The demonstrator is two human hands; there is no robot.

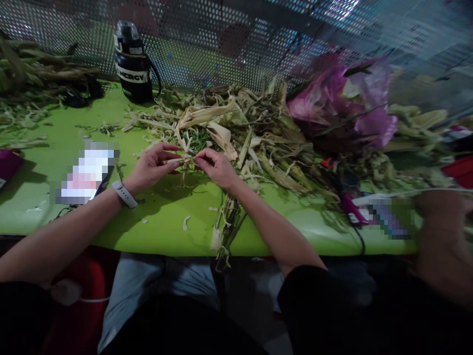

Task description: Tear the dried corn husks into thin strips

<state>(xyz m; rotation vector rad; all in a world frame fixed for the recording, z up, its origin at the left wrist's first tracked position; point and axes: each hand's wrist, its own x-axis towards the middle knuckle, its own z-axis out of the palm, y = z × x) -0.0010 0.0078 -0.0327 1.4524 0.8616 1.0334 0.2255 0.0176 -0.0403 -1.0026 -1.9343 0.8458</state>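
Perforated metal sheeting backs a bright green tabletop; I set my clock on it where the two hands meet, twelve at the far side. From the left, a magenta object is cut off by the frame at nine. One heap of dried husks lies out at ten, and a phone, its screen pixelated, sits near nine. Toward eleven a black drink flask lettered "ENERGY" stands upright.

My left hand, a white wristband behind it, comes in from eight. Its thumb and fingers are loosely curled, tips nearly together on pale husk strips at the clock's centre. My right hand, in from four, has thumb and forefinger pinched on the other end; I cannot tell over the feed whether the strips are knotted.

A stringy bundle hangs over the near edge at five. From twelve round to three spreads a bigger husk pile, a pink plastic bag against it at two. Near four lie a magenta-and-white item and a second pixelated phone, beside another person's blurred forearm.
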